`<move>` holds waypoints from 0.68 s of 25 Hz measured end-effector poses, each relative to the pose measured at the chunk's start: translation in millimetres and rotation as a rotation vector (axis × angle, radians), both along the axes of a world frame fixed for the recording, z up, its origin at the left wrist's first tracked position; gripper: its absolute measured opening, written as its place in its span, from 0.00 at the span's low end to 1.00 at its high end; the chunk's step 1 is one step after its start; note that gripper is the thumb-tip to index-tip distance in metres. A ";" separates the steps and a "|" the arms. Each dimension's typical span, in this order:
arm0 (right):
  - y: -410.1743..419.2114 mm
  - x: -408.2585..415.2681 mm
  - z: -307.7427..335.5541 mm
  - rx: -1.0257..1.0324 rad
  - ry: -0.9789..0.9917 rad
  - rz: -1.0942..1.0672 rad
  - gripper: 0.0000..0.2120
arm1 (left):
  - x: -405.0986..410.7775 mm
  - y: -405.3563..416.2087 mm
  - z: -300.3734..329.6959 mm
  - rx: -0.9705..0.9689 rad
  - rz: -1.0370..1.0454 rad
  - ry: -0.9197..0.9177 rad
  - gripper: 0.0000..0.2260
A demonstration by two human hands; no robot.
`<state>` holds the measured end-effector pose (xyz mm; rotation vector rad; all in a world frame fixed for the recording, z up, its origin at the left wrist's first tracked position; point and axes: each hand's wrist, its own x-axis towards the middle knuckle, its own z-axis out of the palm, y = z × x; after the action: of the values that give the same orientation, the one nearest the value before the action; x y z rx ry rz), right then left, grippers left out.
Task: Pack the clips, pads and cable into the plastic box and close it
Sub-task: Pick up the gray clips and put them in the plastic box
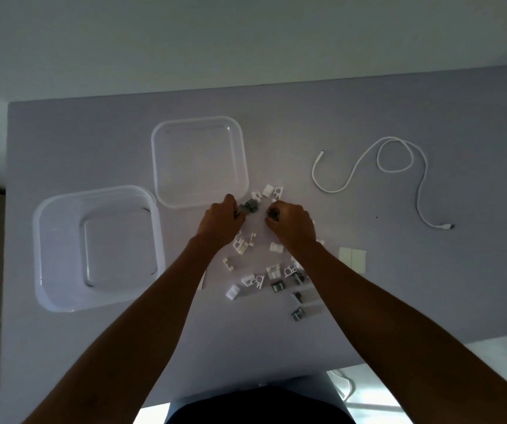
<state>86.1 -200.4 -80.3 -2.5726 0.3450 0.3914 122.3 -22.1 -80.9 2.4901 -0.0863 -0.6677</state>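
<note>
Two bare forearms enter from the bottom corners of the frame and narrow toward the wrists near the middle. No sleeve shows on either one along its whole visible length, and neither wrist carries a watch, band or bracelet. The left hand and the right hand are ungloved, and no ring can be made out on them, though the dim light leaves the fingers hard to read. At the bottom centre of the frame, a dark garment covers the person's torso or lap; its exact colour and cut cannot be told in the shadow.
</note>
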 end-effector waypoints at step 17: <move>-2.6 -15.9 1.5 0.214 -0.190 -0.163 0.13 | 4.7 -1.1 -2.4 0.152 -0.326 -0.108 0.08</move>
<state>70.2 -203.0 -78.9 -2.3297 0.4164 0.1160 127.0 -23.2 -83.3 2.6855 -0.5082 -0.6908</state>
